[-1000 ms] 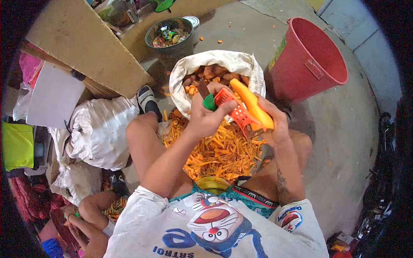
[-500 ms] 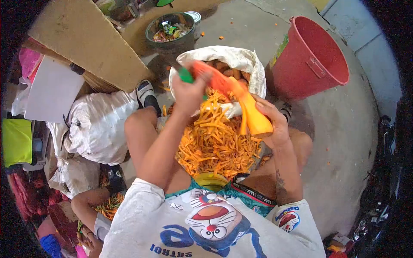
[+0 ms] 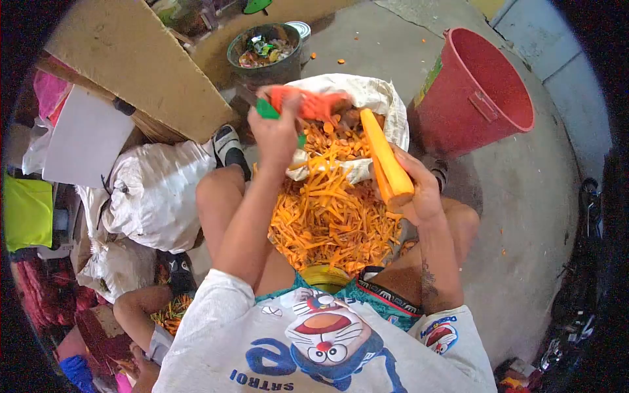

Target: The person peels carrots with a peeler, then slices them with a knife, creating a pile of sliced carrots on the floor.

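Note:
My left hand point(image 3: 276, 134) is wrapped round a red tool point(image 3: 314, 105) with green parts, blurred by motion, above the open white sack. My right hand point(image 3: 419, 187) grips the lower end of a peeled orange carrot point(image 3: 386, 154), which slants up and to the left. The tool is apart from the carrot, to its left. Beneath both hands lies a large heap of orange strips point(image 3: 331, 223). Small orange slices and brown unpeeled roots show in the white sack point(image 3: 377, 92). A yellow rim point(image 3: 325, 275) shows below the heap.
A red bucket point(image 3: 452, 98) stands at the right, and a dark bin point(image 3: 265, 69) with scraps stands behind the sack. At the left are a stuffed white sack point(image 3: 154, 193) and a cardboard panel point(image 3: 131, 62). Another person's arm point(image 3: 141, 301) shows at the lower left.
The red tool has moved left, off the carrot, together with my left hand. Less of the carrot is covered, and more slices show in the sack.

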{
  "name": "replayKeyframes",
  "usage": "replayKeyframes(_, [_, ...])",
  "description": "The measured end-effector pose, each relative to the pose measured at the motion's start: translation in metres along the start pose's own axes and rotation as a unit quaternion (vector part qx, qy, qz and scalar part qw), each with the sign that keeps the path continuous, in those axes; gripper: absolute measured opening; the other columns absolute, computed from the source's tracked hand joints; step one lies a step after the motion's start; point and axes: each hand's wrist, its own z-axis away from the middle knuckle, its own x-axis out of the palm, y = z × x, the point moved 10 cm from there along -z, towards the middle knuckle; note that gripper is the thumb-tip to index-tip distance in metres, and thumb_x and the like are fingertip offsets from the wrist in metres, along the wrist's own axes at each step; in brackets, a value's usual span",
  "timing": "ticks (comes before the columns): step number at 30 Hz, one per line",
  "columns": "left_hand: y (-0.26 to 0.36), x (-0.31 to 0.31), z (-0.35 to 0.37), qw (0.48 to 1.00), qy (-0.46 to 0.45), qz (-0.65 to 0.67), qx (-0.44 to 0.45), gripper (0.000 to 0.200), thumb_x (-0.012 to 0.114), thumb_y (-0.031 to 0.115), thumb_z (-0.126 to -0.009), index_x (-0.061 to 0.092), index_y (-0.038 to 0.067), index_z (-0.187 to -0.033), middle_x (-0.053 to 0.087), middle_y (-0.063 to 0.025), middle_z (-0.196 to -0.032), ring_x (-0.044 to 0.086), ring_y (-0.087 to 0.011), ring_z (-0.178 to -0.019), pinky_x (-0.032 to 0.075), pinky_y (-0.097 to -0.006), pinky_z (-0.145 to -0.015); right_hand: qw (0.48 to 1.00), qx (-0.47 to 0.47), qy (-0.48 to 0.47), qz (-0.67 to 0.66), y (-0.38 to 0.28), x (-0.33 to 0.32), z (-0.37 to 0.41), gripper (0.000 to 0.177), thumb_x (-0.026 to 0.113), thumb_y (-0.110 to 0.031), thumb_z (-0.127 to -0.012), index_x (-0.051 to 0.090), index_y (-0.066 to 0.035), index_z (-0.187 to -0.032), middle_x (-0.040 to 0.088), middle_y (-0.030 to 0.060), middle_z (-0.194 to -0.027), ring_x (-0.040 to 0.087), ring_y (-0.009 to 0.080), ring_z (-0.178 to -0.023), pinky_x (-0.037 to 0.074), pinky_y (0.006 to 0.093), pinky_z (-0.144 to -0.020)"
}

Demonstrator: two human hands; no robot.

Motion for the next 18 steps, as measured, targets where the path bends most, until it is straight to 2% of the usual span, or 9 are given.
replayKeyframes(3, [0.018,0.061,0.064,0.983,-0.179,0.013,0.047,0.018,0.076,0.009,-0.092,0.063,0.004,-0.105,0.065,-0.0001,-0.082,0.062,-0.01,-0.076,0.05,-0.0265,-0.069,0.997,-0.02,0.065,0.031,-0.005,-0.017,-0.003,0.057,0.056,-0.029,-0.099,0.048,0.004,-0.144,0.067,0.0142,-0.119,0.068,0.0187,-0.098,0.055,0.0314,-0.087])
replayKeyframes(5, [0.032,0.07,0.07,0.973,-0.206,-0.037,0.099,0.015,0.077,0.007,-0.09,0.065,0.005,-0.099,0.064,0.0013,-0.079,0.062,-0.0092,-0.072,0.049,-0.0254,-0.065,0.994,-0.011,0.097,0.044,-0.005,-0.021,-0.002,0.053,0.059,-0.022,-0.098,0.05,0.002,-0.144,0.066,0.015,-0.122,0.068,0.0221,-0.102,0.055,0.0332,-0.09])
replayKeyframes(9, [-0.036,-0.007,-0.01,0.997,0.035,0.04,-0.056,0.018,0.078,0.019,-0.092,0.066,0.005,-0.098,0.067,-0.0008,-0.084,0.061,-0.0081,-0.07,0.05,-0.0262,-0.064,0.997,0.045,0.057,-0.028,0.01,-0.024,0.005,0.053,0.063,-0.024,-0.095,0.055,0.005,-0.139,0.067,0.0156,-0.117,0.068,0.0203,-0.098,0.055,0.032,-0.086])
replayKeyframes(11, [-0.054,-0.012,-0.019,0.987,-0.004,-0.148,-0.06,0.024,0.078,0.023,-0.092,0.063,0.003,-0.091,0.065,0.0001,-0.074,0.057,-0.0126,-0.063,0.05,-0.0319,-0.063,1.0,0.007,0.02,0.008,-0.007,-0.01,0.001,0.051,0.059,-0.029,-0.098,0.055,0.005,-0.136,0.066,0.012,-0.107,0.066,0.0165,-0.09,0.054,0.0295,-0.079])
replayKeyframes(12, [-0.05,0.002,-0.015,0.985,-0.039,-0.166,-0.003,0.035,0.077,0.029,-0.092,0.061,-0.002,-0.097,0.066,-0.0081,-0.081,0.063,-0.0254,-0.072,0.053,-0.0416,-0.075,0.999,-0.018,-0.016,0.046,-0.015,-0.002,0.0,0.05,0.055,-0.033,-0.1,0.055,0.004,-0.133,0.065,0.0083,-0.097,0.063,0.0127,-0.082,0.052,0.0271,-0.073])
replayKeyframes(13, [-0.055,0.005,-0.014,0.986,-0.04,-0.164,-0.003,0.035,0.077,0.029,-0.092,0.061,-0.002,-0.097,0.066,-0.0081,-0.081,0.063,-0.0254,-0.072,0.053,-0.0416,-0.075,0.999,-0.018,-0.014,0.048,-0.017,-0.003,-0.002,0.05,0.055,-0.033,-0.1,0.055,0.004,-0.133,0.065,0.0083,-0.097,0.063,0.0127,-0.082,0.052,0.0271,-0.073])
replayKeyframes(15, [-0.036,0.03,-0.003,0.866,-0.071,-0.466,0.164,0.045,0.074,0.034,-0.092,0.059,-0.007,-0.102,0.065,-0.0185,-0.094,0.064,-0.0363,-0.088,0.051,-0.0462,-0.085,0.978,-0.081,0.096,0.165,-0.029,-0.027,-0.001,0.05,0.054,-0.038,-0.103,0.06,0.005,-0.127,0.065,0.0076,-0.095,0.062,0.0119,-0.081,0.05,0.0271,-0.07])
replayKeyframes(16, [-0.042,0.034,-0.004,0.881,-0.092,-0.448,0.121,0.04,0.066,0.032,-0.098,0.058,-0.008,-0.103,0.061,-0.0241,-0.101,0.061,-0.0416,-0.1,0.048,-0.0484,-0.091,0.966,-0.096,0.143,0.194,-0.033,-0.04,0.001,0.044,0.062,-0.033,-0.101,0.063,0.004,-0.123,0.067,0.0055,-0.09,0.065,0.0142,-0.08,0.051,0.0253,-0.072])
replayKeyframes(18, [-0.032,0.048,0.009,0.9,-0.139,-0.398,0.108,0.035,0.062,0.028,-0.1,0.058,-0.006,-0.103,0.061,-0.0231,-0.1,0.061,-0.041,-0.097,0.048,-0.0474,-0.089,0.925,-0.15,0.159,0.311,-0.045,-0.039,0.008,0.041,0.063,-0.032,-0.101,0.064,0.004,-0.122,0.067,0.0059,-0.091,0.064,0.0155,-0.08,0.051,0.0277,-0.074])
